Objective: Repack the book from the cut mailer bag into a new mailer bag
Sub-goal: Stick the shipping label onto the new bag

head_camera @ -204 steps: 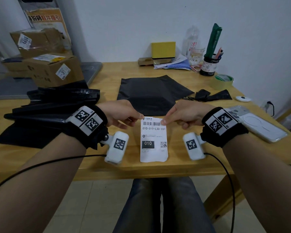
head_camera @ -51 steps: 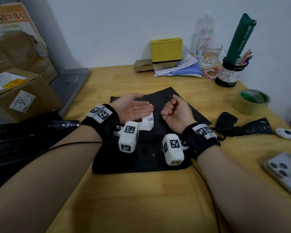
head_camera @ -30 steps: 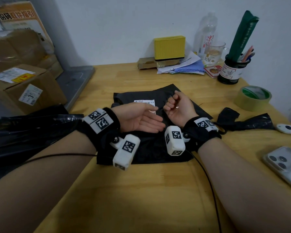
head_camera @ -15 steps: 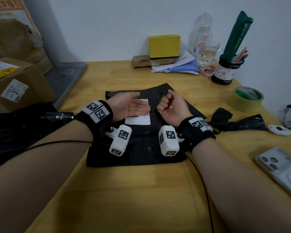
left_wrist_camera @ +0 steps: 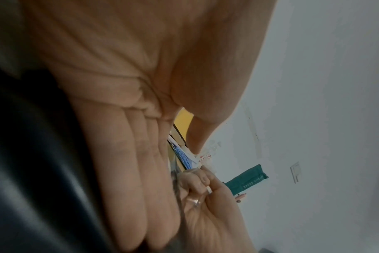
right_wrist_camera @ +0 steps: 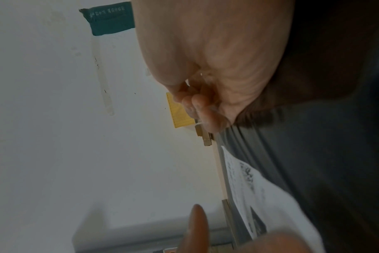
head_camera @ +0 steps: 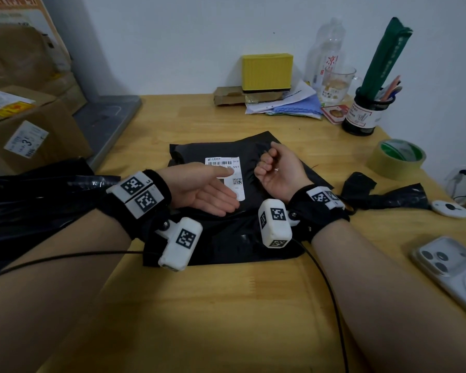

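A black mailer bag (head_camera: 240, 246) lies flat on the wooden table with a white shipping label (head_camera: 236, 184) on its top face. My left hand (head_camera: 215, 195) is flat and open. Its little-finger edge rests on the label's left part and its thumb points across the barcode. My right hand (head_camera: 275, 170) rests on the bag just right of the label, fingers curled into the palm. In the left wrist view a thin pale scrap (left_wrist_camera: 208, 189) shows between those fingers. The book is hidden. A crumpled black bag (head_camera: 382, 192) lies to the right.
A heap of black bags (head_camera: 38, 189) and cardboard boxes (head_camera: 30, 130) fill the left side. At the right are a tape roll (head_camera: 396, 158), a small white device (head_camera: 449, 208) and a phone (head_camera: 452, 273). A yellow box (head_camera: 267, 71), papers and a pen jar (head_camera: 363, 114) line the wall.
The label, earlier held by both hands at the table's front edge, now lies on the bag. My flat left hand has been sliding over it; the right hand stays curled beside it.
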Demonstrator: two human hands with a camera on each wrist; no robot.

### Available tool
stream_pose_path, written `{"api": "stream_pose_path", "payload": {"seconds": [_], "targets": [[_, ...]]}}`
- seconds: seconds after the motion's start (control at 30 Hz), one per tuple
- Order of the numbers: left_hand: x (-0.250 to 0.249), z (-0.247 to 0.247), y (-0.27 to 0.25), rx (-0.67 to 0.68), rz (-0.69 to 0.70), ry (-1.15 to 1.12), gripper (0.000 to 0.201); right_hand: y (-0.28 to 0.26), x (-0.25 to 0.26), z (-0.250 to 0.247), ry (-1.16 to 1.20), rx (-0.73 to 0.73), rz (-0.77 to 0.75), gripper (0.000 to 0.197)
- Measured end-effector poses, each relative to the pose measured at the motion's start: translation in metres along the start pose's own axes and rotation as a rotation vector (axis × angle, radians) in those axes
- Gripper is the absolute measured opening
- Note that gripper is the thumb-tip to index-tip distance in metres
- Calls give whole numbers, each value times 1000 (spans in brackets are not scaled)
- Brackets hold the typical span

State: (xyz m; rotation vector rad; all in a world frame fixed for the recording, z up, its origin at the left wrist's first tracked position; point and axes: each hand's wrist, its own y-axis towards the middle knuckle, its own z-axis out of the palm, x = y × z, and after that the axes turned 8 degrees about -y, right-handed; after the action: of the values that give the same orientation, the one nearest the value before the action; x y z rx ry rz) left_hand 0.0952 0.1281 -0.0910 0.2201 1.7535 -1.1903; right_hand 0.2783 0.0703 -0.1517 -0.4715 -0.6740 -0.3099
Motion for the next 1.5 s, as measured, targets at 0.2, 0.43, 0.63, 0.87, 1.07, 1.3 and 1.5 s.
{"api": "stream_pose_path", "payload": {"seconds": [0.2, 0.43, 0.63, 0.87, 1.07, 1.3, 1.5], "targets": [[-12, -2, 6, 67, -9, -90, 59, 2, 0, 0, -16, 0, 0, 41], [-13, -17, 26, -31, 84, -354, 35, 0, 0, -1, -11, 0, -3, 41], [-18, -38, 42, -177, 179, -457, 28, -1, 0, -1, -8, 4, 0, 41], [-22, -50, 50, -349, 326, -424, 21, -1, -1, 0, -10, -2, -4, 42], [-28, -31, 28, -85, 248, -313, 33, -2, -1, 2, -13, -1, -7, 42], [-21, -10, 30, 173, -51, -213, 50, 0, -1, 2, -20, 6, -13, 41], [-32, -9, 53, -43, 223, -558, 42, -1, -1, 2, -8, 5, -15, 42]]}}
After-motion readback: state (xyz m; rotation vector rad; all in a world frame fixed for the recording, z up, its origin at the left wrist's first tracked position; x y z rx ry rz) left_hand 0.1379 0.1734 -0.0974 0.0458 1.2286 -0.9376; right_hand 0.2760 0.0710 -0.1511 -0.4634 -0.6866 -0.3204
